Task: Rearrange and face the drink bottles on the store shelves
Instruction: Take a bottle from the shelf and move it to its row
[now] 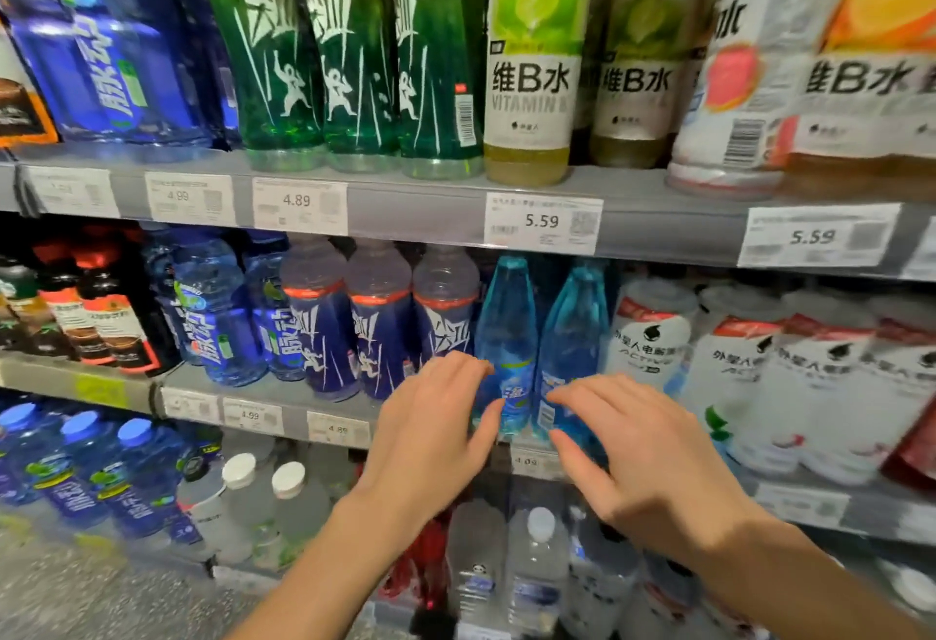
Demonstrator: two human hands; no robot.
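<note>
Two slim, light-blue translucent plastic bottles stand side by side at the front edge of the middle grey metal shelf (283, 388). The left light-blue bottle (506, 335) has the left hand (435, 416) just in front of its lower half, fingers spread and relaxed, fingertips at the label; whether they touch it cannot be told. The right light-blue bottle (572, 330) has the right hand (653, 447) in front of its base, fingers likewise spread and gripping nothing, the index finger and thumb on either side of the lower label. Both hands are apart from each other, with the two bottles showing between them.

To the left of this pair stand three dark-blue bottles with red bands and white figures (380, 325), then rounded blue water-like bottles (218, 315). To the right stand white-labelled bottles with red bands (653, 330).

On the upper shelf, green bottles with white figures (329, 47) stand left of a yellow-green bottle with a white lime label (532, 57). White price tags (542, 221) line the shelf edges. Below, clear bottles with white caps (537, 568) fill the lowest shelf in view.
</note>
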